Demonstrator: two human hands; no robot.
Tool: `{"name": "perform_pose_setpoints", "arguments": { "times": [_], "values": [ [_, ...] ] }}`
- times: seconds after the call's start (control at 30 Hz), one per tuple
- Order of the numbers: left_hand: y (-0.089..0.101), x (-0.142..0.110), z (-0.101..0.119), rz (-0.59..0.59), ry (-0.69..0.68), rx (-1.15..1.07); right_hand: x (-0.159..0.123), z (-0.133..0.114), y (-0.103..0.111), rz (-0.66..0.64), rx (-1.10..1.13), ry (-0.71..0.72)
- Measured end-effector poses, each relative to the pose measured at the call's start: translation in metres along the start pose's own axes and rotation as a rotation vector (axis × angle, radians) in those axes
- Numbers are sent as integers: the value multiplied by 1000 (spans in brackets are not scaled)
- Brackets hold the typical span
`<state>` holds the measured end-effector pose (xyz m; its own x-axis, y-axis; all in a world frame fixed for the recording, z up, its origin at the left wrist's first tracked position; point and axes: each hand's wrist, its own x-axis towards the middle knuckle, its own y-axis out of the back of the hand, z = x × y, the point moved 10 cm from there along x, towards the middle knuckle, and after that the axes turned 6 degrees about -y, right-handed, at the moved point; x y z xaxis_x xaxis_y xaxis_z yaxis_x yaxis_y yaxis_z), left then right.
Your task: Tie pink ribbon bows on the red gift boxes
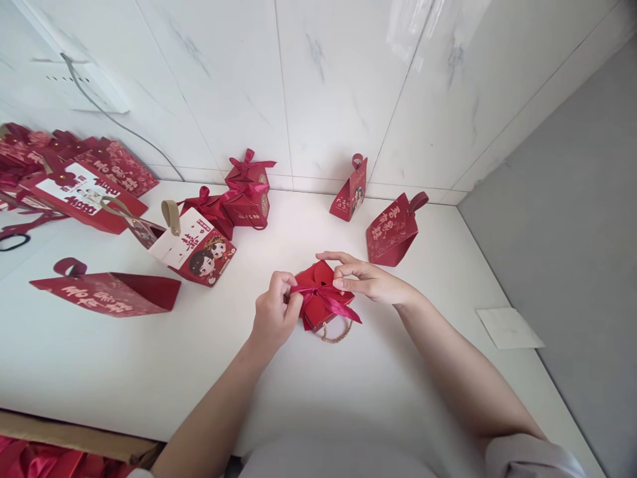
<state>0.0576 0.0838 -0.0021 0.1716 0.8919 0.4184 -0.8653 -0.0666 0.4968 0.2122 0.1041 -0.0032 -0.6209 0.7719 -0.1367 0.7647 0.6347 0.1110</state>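
Note:
A small red gift box [314,312] with folded petal-like flaps sits on the white table in front of me. A dark pink satin ribbon [334,304] crosses its top and is gathered near the middle, one tail hanging toward the lower right. My left hand [275,311] is closed at the box's left side, pinching the ribbon between thumb and fingers. At the right side my right hand [371,280] pinches the ribbon near the knot with its thumb and a finger, its index finger stretched over the box. A twisted gold cord handle [337,337] loops out from the near side.
Red boxes with tied bows [247,206] stand by the wall. Red printed handle boxes [393,229] are at right, others [107,292] at left beside a pile [119,166]. Scissors [14,242] lie far left. A white card [510,328] lies right; a carton [74,428] sits lower left.

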Motion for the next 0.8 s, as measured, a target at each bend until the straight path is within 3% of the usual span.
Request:
{"name": "perform_pose_setpoints", "arguments": {
  "times": [0.2,0.47,0.8],
  "values": [
    [0,1,2,-24,-35,38,2,4,1,-18,29,-26],
    [0,2,-10,57,105,-123,10,14,3,0,178,-2],
    [2,4,-4,18,50,36,8,8,7,20,97,51]
  ]
}}
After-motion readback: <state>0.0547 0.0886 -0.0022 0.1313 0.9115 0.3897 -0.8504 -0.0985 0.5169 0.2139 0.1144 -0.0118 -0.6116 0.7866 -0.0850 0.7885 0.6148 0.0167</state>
